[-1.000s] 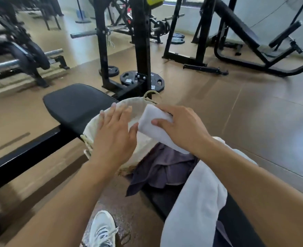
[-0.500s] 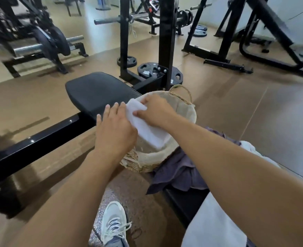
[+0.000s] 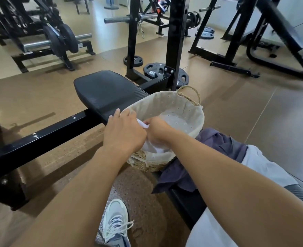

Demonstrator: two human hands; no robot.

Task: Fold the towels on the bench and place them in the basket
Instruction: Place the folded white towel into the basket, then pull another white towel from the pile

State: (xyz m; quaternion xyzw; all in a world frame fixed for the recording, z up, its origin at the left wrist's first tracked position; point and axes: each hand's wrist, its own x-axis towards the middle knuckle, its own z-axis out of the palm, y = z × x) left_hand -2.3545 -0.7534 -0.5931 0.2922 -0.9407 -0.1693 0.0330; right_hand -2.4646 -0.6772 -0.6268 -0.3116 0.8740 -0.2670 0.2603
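A woven basket (image 3: 182, 102) with a pale cloth liner stands on the black bench (image 3: 108, 91). Both my hands are inside its near-left rim, with a folded white towel (image 3: 150, 148) between them. My right hand (image 3: 156, 130) grips the towel from above, fingers curled. With straight fingers, my left hand (image 3: 124, 132) lies against the towel's left side at the rim. Most of the towel is hidden under my hands. A crumpled purple towel (image 3: 218, 145) lies on the bench right of the basket, and beside it an unfolded white towel (image 3: 259, 163).
More white cloth (image 3: 209, 232) shows at the bottom right. My shoe (image 3: 115, 221) stands on the floor left of the bench. A black rack post (image 3: 175, 50) and weight plates (image 3: 152, 70) stand just behind the basket, with other gym machines farther back.
Both hands have carried the folded white towel from above the basket down and left into it, against the near-left rim. The camera has tilted down and moved closer.
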